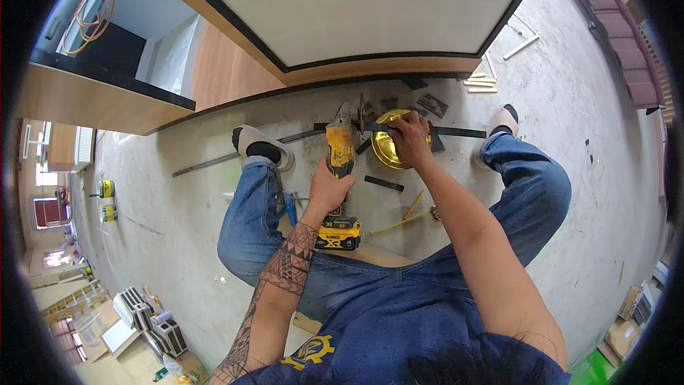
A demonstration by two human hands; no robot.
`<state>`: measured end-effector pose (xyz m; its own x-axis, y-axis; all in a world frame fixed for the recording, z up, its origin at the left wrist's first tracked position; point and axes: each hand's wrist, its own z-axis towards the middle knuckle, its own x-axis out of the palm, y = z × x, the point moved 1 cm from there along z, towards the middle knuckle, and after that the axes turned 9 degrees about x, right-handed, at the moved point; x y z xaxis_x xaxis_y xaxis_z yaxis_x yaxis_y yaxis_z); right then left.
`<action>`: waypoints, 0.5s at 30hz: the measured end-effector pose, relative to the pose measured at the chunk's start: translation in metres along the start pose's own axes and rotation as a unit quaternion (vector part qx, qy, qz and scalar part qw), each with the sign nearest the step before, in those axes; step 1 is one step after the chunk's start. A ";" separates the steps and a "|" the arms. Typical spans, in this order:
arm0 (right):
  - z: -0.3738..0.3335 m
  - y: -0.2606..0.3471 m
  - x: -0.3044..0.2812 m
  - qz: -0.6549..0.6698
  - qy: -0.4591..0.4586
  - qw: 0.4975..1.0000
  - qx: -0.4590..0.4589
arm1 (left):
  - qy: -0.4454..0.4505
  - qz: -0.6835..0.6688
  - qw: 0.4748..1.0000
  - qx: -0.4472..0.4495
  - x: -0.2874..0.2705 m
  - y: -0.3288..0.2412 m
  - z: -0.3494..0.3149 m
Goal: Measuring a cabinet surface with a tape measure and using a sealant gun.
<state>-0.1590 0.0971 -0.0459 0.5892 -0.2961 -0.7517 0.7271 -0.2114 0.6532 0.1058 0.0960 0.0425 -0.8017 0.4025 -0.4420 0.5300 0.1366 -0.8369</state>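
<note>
Two cans (107, 212) on grey floor (167, 253), far left

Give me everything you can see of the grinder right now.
The grinder is long and yellow-and-black, its housing plastic-looking and scuffed toward the grey metal head. A thin disc shows nearly edge-on at the head's right. The left hand grips the body's middle; a blocky yellow-and-black battery sits at the near end. The head points away from the body of the user, with the disc at a black strip. Contact and spin can't be told.
</note>
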 end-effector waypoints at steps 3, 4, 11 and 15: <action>0.001 -0.001 0.001 0.010 0.008 1.000 0.003 | -0.005 0.002 1.000 0.022 0.000 -0.003 0.000; 0.001 -0.001 0.001 0.012 0.006 1.000 0.002 | -0.007 0.004 1.000 0.021 0.000 -0.003 0.000; -0.001 -0.002 0.002 -0.008 0.023 0.999 0.025 | -0.005 0.022 1.000 0.002 -0.001 -0.004 0.001; 0.000 -0.003 0.002 0.018 0.012 1.000 0.003 | -0.005 0.015 1.000 0.005 0.002 0.007 0.004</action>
<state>-0.1594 0.0970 -0.0494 0.6229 -0.2813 -0.7300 0.7035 -0.2069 0.6799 0.1067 0.0937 0.0349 -0.7880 0.3979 -0.4699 0.5512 0.1157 -0.8263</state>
